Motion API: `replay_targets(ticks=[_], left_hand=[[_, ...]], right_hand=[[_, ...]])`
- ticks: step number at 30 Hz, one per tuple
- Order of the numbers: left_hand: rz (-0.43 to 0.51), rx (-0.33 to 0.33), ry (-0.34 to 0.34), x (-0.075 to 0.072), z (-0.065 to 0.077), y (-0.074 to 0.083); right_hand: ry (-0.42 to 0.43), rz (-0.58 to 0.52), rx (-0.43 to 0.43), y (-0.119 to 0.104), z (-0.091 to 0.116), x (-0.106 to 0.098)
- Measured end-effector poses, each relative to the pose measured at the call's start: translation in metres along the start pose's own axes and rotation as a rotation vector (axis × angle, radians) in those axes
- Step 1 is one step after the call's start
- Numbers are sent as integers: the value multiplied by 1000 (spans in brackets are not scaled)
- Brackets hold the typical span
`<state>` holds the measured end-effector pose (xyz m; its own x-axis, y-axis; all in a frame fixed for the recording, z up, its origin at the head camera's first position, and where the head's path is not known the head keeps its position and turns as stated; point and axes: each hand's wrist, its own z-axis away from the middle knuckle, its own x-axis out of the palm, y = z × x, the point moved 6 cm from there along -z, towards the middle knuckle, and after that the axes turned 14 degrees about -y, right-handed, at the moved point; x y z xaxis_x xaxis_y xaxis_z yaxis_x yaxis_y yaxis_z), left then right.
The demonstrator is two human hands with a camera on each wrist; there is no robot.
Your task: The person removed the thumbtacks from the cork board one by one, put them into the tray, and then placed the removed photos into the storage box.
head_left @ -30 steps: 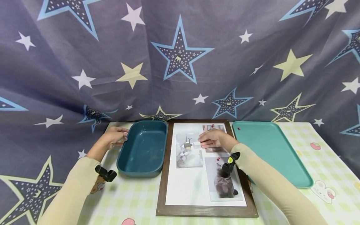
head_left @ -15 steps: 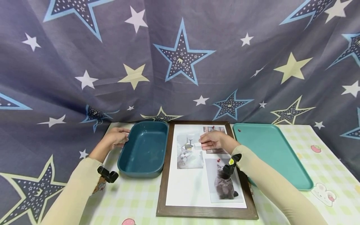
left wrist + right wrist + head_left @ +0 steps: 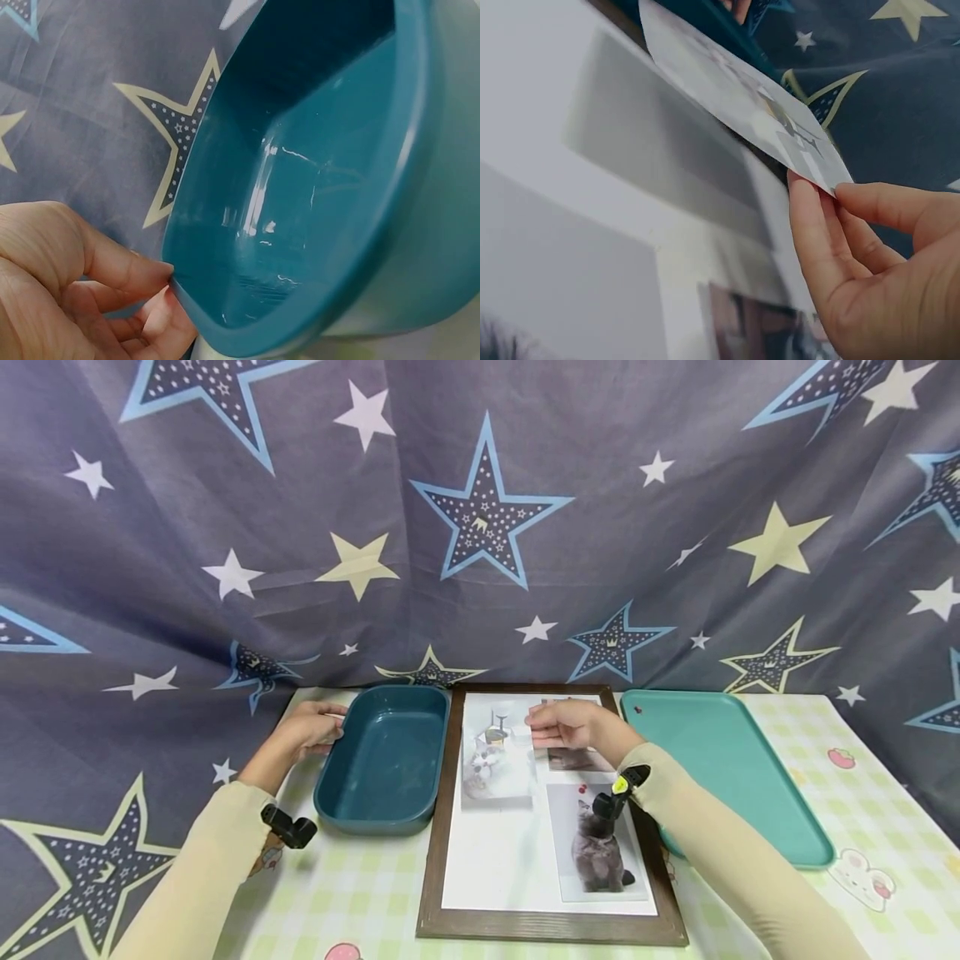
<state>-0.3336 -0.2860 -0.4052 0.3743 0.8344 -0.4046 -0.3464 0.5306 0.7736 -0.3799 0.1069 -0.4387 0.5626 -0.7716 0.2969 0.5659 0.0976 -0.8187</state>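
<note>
Cat photo (image 3: 497, 764), mid-frame, is pale, slightly bowed; right hand (image 3: 566, 727) pinches its edge. Left hand (image 3: 309, 729), centre-left, pinches a teal bin (image 3: 375, 826) by its rim.

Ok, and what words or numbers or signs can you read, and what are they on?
None: no words, labels, brands or numbers can be read.
Yellow mark on the black camera at the right wrist: too small to tell if it has writing.
Photo in the right hand: no letters I can make out.
Blue bin and green tray: no writing shows.
Starry cloth: stars and little crowns, no words.
</note>
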Motion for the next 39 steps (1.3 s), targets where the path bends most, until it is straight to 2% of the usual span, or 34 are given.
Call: replay_targets(ticks=[9,17,26,33,39], left_hand=[[-1,-5,3,0,-1,-1],[2,-13,8,1,-1,-3],[4,-16,10,1,1,0],[6,-25,18,0,0,0],[4,-26,15,0,-2,-2]], right_hand=[[-54,-40,-45,-14,4,17],[-84,-19,-55,-23,8,31],[-78,-33,-66,-32,4,38],[-129,-52,-72,-36,-2,48],[-134,-52,-70,-38,-5,53]])
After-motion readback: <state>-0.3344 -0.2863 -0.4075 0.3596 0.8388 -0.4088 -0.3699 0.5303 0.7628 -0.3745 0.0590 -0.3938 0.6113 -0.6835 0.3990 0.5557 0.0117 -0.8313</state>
